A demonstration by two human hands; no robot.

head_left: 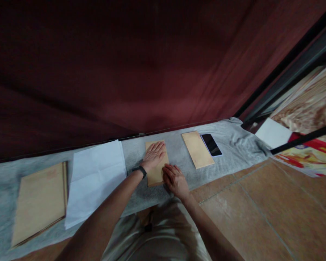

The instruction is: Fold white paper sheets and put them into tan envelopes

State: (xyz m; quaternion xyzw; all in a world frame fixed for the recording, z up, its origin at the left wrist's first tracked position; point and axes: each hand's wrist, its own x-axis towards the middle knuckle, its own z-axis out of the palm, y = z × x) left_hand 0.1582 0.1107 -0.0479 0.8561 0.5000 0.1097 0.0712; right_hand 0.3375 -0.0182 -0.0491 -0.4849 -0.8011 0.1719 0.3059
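Observation:
A brown kraft paper envelope (154, 177) lies on the grey cloth in front of me. Across its upper part my left hand (153, 156) rests flat, fingers stretched out, with a dark band on the wrist. My right hand (176, 180) is at the envelope's lower right edge, fingers bent and closed over that edge; its fingertips are partly hidden. Another kraft envelope (197, 149) lies flat to the right, beside a dark-screened phone (211, 144). To the left are white paper sheets (96, 177) and a stack of larger kraft envelopes (40, 199).
The grey cloth (137, 152) covers a long narrow surface against a dark red curtain (152, 79). Black metal bars (288, 70) rise at the right. Beyond them lies a red and yellow printed package (309, 156). Brown floor tiles (250, 210) show at lower right.

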